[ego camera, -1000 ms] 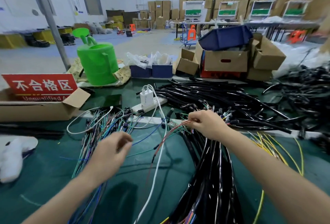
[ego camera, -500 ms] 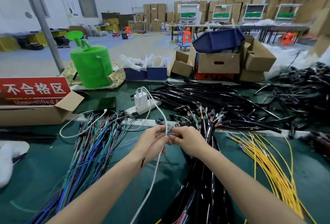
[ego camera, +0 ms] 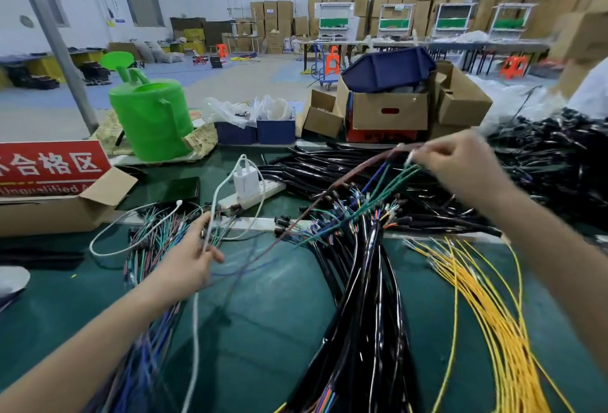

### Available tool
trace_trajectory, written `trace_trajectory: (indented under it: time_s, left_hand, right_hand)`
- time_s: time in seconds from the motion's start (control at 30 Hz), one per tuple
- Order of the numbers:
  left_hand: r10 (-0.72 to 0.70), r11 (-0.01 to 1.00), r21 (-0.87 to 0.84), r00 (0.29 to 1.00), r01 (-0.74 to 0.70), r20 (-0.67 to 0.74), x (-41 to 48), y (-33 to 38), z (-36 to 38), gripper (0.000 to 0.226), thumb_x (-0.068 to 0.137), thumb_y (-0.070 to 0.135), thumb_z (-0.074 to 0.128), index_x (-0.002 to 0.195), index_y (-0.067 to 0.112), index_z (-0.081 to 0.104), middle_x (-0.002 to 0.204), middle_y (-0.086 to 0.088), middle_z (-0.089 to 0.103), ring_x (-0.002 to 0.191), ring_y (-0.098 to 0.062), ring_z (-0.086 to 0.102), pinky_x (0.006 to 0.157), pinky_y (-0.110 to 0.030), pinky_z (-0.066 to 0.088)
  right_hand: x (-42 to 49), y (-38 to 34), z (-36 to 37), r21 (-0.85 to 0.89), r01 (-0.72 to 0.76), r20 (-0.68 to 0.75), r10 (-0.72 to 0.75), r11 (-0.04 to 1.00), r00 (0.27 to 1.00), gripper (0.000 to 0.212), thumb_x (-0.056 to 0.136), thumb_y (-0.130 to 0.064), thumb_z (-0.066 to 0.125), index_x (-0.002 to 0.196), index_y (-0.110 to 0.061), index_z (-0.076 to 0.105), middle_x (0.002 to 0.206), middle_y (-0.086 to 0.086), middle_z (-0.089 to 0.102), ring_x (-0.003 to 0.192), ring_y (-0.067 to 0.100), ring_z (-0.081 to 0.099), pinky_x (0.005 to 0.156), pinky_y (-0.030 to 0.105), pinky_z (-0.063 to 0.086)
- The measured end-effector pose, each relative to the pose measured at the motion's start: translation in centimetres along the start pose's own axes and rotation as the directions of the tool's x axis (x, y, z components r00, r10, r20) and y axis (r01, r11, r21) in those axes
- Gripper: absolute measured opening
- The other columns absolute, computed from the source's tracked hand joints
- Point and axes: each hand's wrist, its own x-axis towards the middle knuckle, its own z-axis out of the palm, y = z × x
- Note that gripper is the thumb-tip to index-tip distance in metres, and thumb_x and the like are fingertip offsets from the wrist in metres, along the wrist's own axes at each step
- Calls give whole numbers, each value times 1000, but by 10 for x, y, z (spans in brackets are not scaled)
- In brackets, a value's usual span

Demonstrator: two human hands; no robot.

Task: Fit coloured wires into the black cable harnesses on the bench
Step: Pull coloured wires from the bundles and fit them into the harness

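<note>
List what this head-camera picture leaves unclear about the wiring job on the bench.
- Head view: the right hand pinches coloured wires, but motion blur hides how many.
- The left hand is blurred; whether it grips a wire is unclear.
- The red sign is cut off by the left edge.
- The black harnesses run off the bottom edge.

A red rectangular sign (ego camera: 49,166) at the left edge of the frame carries large white Chinese characters, "合格区", with a further character before them cut off by the frame. A line of smaller white English beneath reads "Unqualified A" and then runs behind a flap of the open brown cardboard box (ego camera: 65,212) that holds the sign. The blue poster (ego camera: 112,1) on the white wall, upper left, is too small to read.
</note>
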Motion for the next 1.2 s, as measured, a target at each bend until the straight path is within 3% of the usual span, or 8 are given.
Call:
trace_trajectory:
  time_s: [0.17, 0.27, 0.47, 0.6, 0.7, 0.83, 0.93, 1.2]
  left_hand:
    - [32, 921, 387, 987, 33, -161, -5, -27, -21, 66, 92, -3, 43, 148, 27, 25, 115, -11, 57, 76, -24, 54, 70, -30, 45]
    - [378, 790, 592, 887, -159, -266, -16, -7, -8, 61, 88, 0, 57, 145, 10, 35, 131, -20, 44, 113, -35, 46, 100, -45, 36]
    - [486, 827, -362, 871, -430, 77, -66, 129, 50, 89, 61, 87, 49, 138, 50, 22, 149, 22, 28, 134, 9, 30, 109, -20, 26]
    - [655, 745, -228, 752, -627, 71, -74, 181, 88, 117, 58, 87, 55, 145, 44, -12, 155, 26, -4, 141, 10, -1, 112, -9, 9]
    - [558, 830, -22, 827, -558, 73, -41, 201, 111, 121, 73, 57, 70, 146, 30, -22, 160, -4, 2, 147, -20, 1, 119, -42, 11]
    - [438, 893, -260, 843, -367, 314, -20, 177, 124, 54, 94, 18, 57, 142, 16, 34, 94, -6, 70, 85, -20, 65, 85, -35, 53]
    - [428, 871, -434, 792, -231, 436, -35, 136, 115, 22, 99, 14, 46, 111, 16, 65, 50, 8, 48, 43, -8, 38, 40, -18, 32]
    - [249, 916, -400, 800, -12, 546, -73, 46, 44, 44, 89, 48, 46, 88, 13, 72, 47, 1, 29, 41, -12, 22, 38, -18, 22]
  right_hand:
    - [25, 20, -84, -61, -22, -313, 2, 998, 950, 37, 78, -39, 61, 80, -3, 70, 79, 28, 67, 62, 21, 48, 55, 25, 37]
    - [29, 21, -99, -108, 9, -272, -38, 994, 961, 35, 80, -34, 66, 85, 0, 71, 80, 28, 67, 63, 17, 45, 45, 13, 30]
    - [24, -23, -85, -262, 179, 1, -186, 948, 983, 52, 65, -71, 61, 65, -19, 69, 42, -6, 42, 39, 6, 32, 44, 21, 27]
    - [14, -43, -79, -437, 263, 146, -220, 860, 964, 50, 49, -82, 53, 54, -32, 55, 45, -5, 46, 49, 10, 42, 51, 24, 28]
    - [11, -46, -79, -435, 347, 253, -257, 831, 933, 65, 47, -84, 50, 59, -21, 58, 51, 5, 50, 53, 22, 44, 53, 29, 30]
    - [13, -41, -85, -393, 383, 262, -297, 836, 918, 90, 66, -89, 38, 77, -4, 67, 59, 14, 56, 53, 26, 46, 54, 25, 33]
    - [18, -30, -95, -492, 377, 186, -328, 785, 926, 86, 80, -79, 24, 68, -5, 65, 48, 4, 43, 44, 17, 38, 51, 25, 32]
    - [29, -2, -84, -585, 377, 237, -293, 718, 926, 69, 70, -78, 25, 64, -16, 56, 57, 2, 50, 53, 16, 43, 74, 34, 32]
